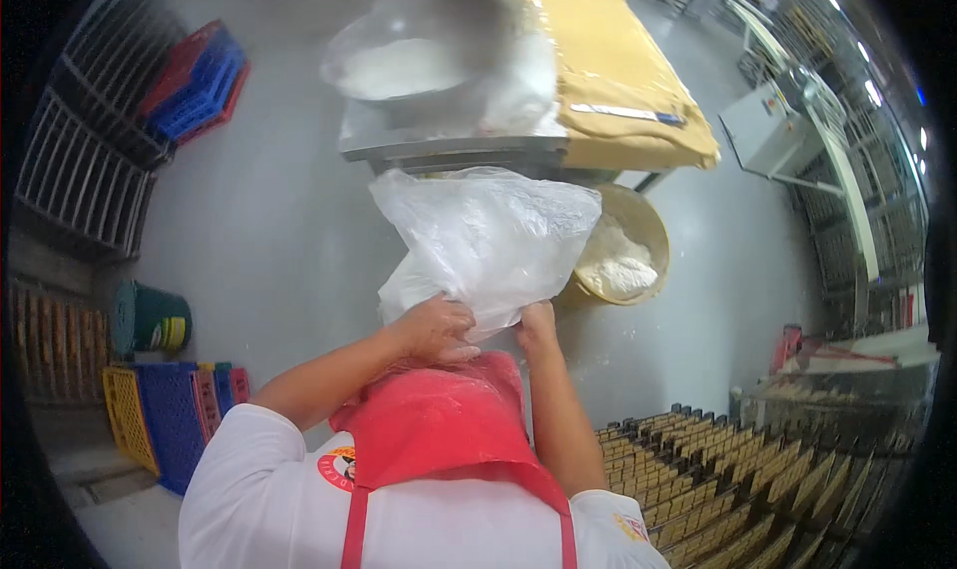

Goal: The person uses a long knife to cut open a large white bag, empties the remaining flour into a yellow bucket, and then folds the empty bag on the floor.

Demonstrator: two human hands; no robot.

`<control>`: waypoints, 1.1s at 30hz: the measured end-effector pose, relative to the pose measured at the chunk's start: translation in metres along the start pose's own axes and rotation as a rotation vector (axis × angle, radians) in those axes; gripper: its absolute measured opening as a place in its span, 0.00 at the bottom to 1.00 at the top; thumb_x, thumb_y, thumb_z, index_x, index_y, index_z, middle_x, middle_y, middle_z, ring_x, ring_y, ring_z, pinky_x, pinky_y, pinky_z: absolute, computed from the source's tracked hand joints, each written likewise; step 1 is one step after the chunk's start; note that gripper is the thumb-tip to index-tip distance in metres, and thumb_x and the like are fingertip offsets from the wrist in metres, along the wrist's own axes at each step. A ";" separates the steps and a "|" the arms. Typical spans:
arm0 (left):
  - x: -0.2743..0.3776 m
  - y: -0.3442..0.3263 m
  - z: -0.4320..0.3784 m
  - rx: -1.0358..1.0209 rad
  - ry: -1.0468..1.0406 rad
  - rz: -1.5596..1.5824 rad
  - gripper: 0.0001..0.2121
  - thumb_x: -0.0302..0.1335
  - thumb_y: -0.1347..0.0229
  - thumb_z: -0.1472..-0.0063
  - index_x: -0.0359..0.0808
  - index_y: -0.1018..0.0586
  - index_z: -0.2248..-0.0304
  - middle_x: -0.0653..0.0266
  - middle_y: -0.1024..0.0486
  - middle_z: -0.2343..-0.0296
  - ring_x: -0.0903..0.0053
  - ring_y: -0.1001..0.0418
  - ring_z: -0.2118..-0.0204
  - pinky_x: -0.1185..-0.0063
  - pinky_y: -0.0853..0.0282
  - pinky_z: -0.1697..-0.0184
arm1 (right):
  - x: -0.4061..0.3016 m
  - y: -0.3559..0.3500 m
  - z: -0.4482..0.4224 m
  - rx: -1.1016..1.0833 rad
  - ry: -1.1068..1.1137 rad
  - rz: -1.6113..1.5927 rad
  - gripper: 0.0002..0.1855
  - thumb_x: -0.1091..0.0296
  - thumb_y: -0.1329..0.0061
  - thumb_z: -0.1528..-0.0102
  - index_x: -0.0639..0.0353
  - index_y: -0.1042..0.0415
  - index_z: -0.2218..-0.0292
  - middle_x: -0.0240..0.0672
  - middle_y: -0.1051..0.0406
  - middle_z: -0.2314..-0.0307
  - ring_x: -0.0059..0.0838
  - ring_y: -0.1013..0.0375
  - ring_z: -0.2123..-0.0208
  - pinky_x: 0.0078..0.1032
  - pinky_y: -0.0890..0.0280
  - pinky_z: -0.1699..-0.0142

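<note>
A large translucent plastic bag [497, 232] is spread out in front of my red apron. My left hand [439, 328] grips its near edge on the left, fingers curled in. My right hand [536, 325] pinches the same edge farther right. White powder dusts my left fingers. Whether the bag holds anything is hard to tell through the wrinkled plastic. Just right of the bag stands a yellowish round tub [662, 258] with white powder [624, 273] in it. The bag's right corner reaches the tub's rim.
Ahead is a metal-edged table [456, 144] with a clear bowl of white powder [404, 68]. Beside it lies a plastic-covered tan slab [613, 53], a knife [628, 113] on top. Left are crates [198, 83] and a green bin [153, 318]; a tray rack [695, 479] stands at right.
</note>
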State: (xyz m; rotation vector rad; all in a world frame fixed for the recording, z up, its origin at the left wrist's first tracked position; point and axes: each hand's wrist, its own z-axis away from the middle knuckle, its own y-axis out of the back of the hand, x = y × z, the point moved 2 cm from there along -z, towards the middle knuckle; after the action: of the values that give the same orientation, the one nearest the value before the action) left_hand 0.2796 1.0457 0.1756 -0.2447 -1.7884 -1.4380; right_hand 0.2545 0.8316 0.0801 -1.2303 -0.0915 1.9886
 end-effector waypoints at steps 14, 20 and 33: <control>-0.131 0.156 0.230 0.726 0.872 -0.113 0.63 0.49 0.29 0.55 0.25 0.59 0.34 0.33 0.41 0.42 0.46 0.40 0.39 0.64 0.42 0.36 | 0.154 -0.266 0.118 -0.589 -0.225 0.477 0.22 0.76 0.41 0.48 0.67 0.29 0.52 0.36 0.24 0.62 0.29 0.24 0.61 0.28 0.30 0.54; -0.233 0.162 0.312 0.503 0.887 0.267 0.36 0.39 0.34 0.54 0.23 0.28 0.49 0.37 0.23 0.58 0.52 0.24 0.53 0.68 0.29 0.49 | 0.218 -0.340 0.143 -0.597 -0.274 0.697 0.21 0.75 0.42 0.47 0.66 0.30 0.51 0.37 0.24 0.62 0.30 0.24 0.62 0.29 0.29 0.55; -0.280 0.102 0.410 0.061 1.045 0.420 0.28 0.42 0.40 0.49 0.31 0.22 0.52 0.47 0.24 0.54 0.59 0.27 0.49 0.68 0.34 0.46 | 0.294 -0.444 0.116 -0.592 -0.292 0.485 0.18 0.72 0.54 0.37 0.64 0.35 0.46 0.40 0.26 0.57 0.34 0.23 0.59 0.34 0.26 0.57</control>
State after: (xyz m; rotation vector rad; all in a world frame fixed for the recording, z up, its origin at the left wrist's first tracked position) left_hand 0.3341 1.5338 0.0491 0.1515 -0.8457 -0.9163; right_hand 0.3520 1.3663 0.1191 -1.3996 -0.6152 2.6781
